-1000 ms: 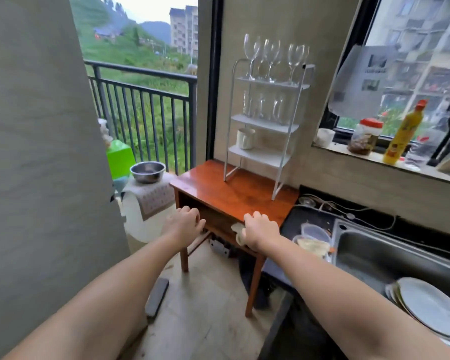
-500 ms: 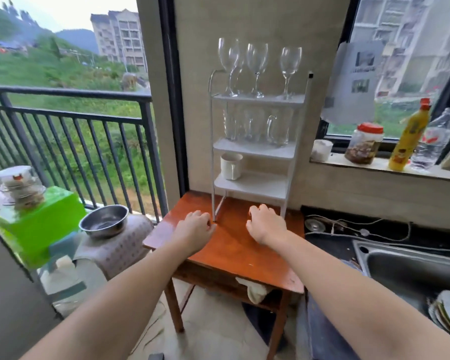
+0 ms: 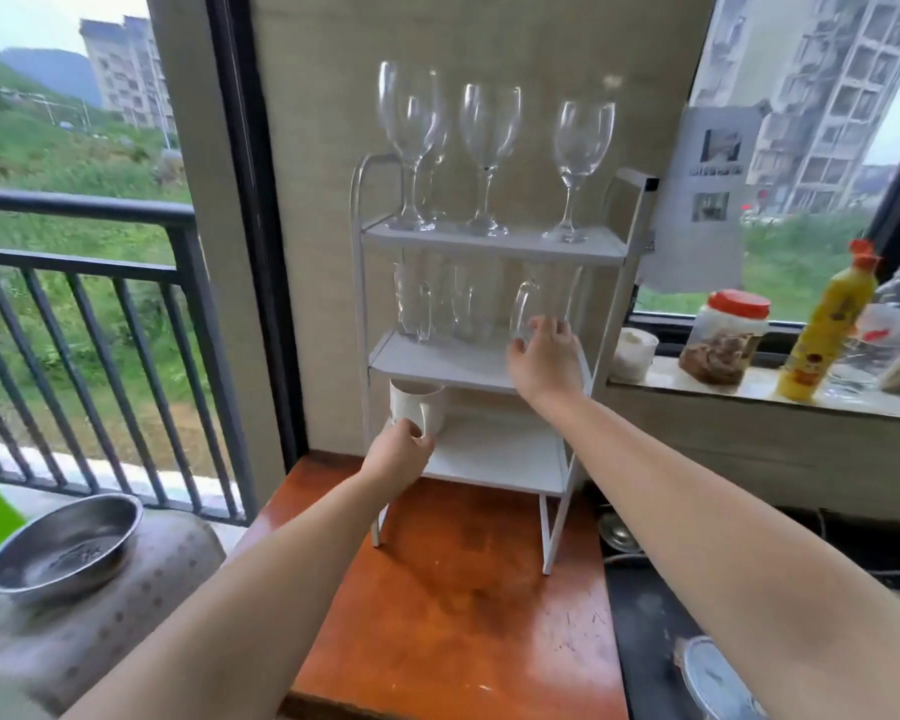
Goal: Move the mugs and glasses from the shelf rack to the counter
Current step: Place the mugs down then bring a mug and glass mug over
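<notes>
Counter (image 3: 453,605): wooden top, bare in front, carrying a white three-tier rack (image 3: 489,356) at its back edge. Left hand (image 3: 398,454): at the bottom tier, grip closing round the white mug (image 3: 417,405) standing at that tier's left end. Right hand (image 3: 546,356): at the middle tier, grip wrapping a clear glass mug (image 3: 536,309) at the right end. Middle tier, left: more clear glasses (image 3: 437,304). Top tier: four upright wine glasses (image 3: 489,158).
</notes>
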`<action>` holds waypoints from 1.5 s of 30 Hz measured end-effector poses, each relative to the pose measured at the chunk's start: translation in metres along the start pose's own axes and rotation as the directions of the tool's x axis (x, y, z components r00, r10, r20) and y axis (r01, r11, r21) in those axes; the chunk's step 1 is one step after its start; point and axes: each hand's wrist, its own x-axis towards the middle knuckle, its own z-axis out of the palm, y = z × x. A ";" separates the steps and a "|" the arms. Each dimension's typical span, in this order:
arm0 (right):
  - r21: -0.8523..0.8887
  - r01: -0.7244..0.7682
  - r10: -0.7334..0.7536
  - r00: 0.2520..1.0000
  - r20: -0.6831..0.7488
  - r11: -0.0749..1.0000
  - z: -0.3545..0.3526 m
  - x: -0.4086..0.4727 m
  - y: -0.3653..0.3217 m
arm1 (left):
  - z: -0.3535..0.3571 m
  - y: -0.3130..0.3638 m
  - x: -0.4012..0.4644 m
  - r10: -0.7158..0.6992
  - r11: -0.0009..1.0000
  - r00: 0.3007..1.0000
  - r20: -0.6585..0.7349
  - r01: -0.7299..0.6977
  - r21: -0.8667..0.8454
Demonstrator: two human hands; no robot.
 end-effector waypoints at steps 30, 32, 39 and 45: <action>0.601 -0.325 0.369 0.928 0.055 0.730 -0.004 0.008 -0.040 | 0.015 -0.007 0.048 -0.117 0.584 0.953 0.278 0.292 -0.757; 0.608 -0.326 0.374 0.926 0.051 0.723 -0.007 -0.004 -0.044 | 0.013 -0.009 0.037 -0.109 0.594 0.955 0.274 0.284 -0.753; 0.636 -0.238 0.279 0.960 0.037 0.734 -0.019 -0.042 -0.047 | 0.013 -0.004 0.003 -0.056 0.581 0.959 0.278 0.258 -0.772; 0.558 -0.193 0.220 0.975 0.020 0.807 -0.039 -0.071 -0.030 | 0.025 0.021 -0.030 -0.105 0.584 0.965 0.239 0.254 -0.771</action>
